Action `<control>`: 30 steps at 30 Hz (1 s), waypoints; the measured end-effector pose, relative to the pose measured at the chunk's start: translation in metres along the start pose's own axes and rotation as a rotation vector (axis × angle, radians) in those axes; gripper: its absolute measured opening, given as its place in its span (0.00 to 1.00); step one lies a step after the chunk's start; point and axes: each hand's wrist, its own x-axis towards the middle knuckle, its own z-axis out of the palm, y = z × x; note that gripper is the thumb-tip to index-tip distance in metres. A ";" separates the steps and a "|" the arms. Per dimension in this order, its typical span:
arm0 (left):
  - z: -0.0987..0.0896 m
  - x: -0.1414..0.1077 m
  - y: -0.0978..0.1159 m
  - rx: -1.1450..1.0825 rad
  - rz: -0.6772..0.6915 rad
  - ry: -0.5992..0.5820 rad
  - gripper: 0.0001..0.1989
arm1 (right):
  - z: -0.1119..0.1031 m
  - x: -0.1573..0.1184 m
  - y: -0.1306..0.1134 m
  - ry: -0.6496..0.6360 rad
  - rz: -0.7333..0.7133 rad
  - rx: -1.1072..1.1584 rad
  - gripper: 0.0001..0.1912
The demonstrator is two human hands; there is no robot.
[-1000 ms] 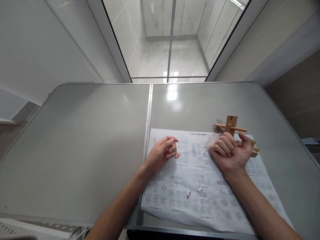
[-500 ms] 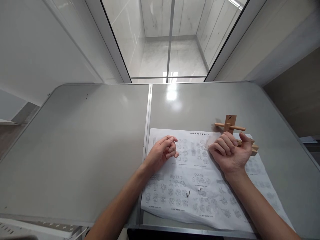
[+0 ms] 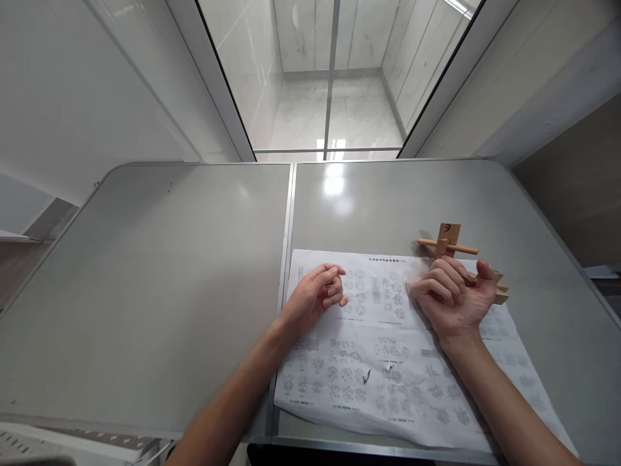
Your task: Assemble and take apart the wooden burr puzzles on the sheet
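My left hand (image 3: 317, 291) rests on the left part of a printed paper sheet (image 3: 354, 408), its fingers loosely curled together and nothing visible in them. Palm up, my right hand (image 3: 453, 298) lies over the sheet's right side, fingers bent inward and thumb raised apart. Directly beyond it stands a wooden piece (image 3: 449, 232) with a dark mark near its top and a thin wooden rod (image 3: 463, 249) across it. More wooden blocks (image 3: 502, 294) show behind and beside my right thumb, partly hidden; I see no grip on them.
The sheet carries rows of small diagrams and has small tears (image 3: 366, 376) near its lower middle. A metal seam (image 3: 287, 220) divides the grey table (image 3: 194, 259). Beyond the far edge is a glass panel (image 3: 301, 116); a white perforated object (image 3: 58, 446) sits at lower left.
My right hand has shifted slightly to the right, and the wooden blocks by its thumb have moved right as well. My left hand has stayed in place.
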 end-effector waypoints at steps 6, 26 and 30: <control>0.003 -0.001 0.002 -0.002 0.002 0.014 0.16 | -0.001 -0.001 -0.005 0.003 -0.022 0.055 0.17; 0.003 0.000 0.002 0.006 0.006 0.015 0.15 | 0.002 -0.009 0.003 0.002 -0.071 0.036 0.09; 0.003 0.001 0.002 0.010 0.004 0.020 0.16 | 0.003 -0.010 0.004 0.025 -0.139 -0.058 0.11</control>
